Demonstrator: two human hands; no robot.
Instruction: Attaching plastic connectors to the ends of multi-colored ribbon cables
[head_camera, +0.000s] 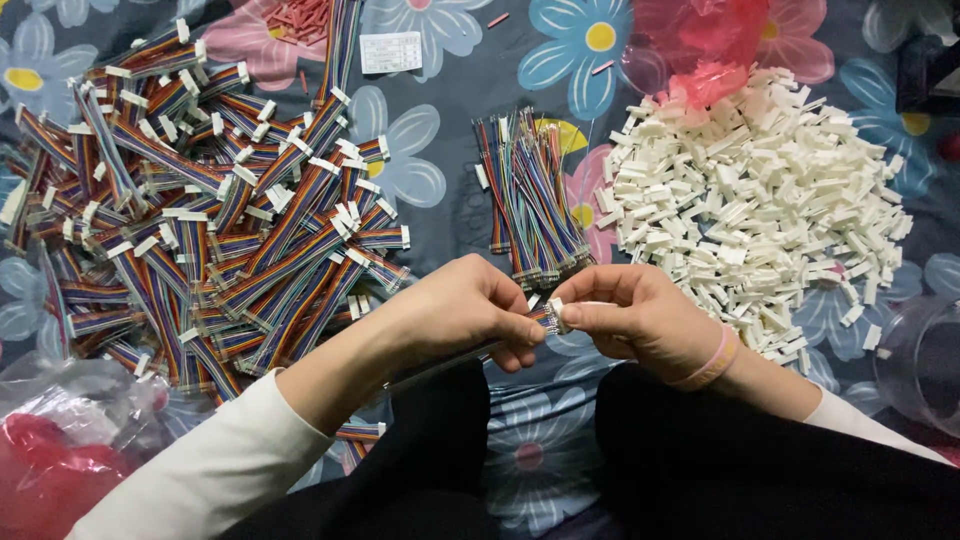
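My left hand (455, 312) pinches the end of a flat multicoloured ribbon cable (541, 318), whose length runs back under the hand toward my lap. My right hand (640, 318), with a pink band at the wrist, holds a small white plastic connector (556, 312) against that cable end. Both hands meet just below a loose bundle of coloured wires (530, 195) lying on the flowered cloth.
A big heap of finished ribbon cables with white connectors (210, 210) covers the left. A pile of white plastic connectors (755, 200) lies at right, a pink plastic bag (700, 45) behind it. A clear bag with red contents (60, 440) sits lower left; a clear container (925, 360) at right edge.
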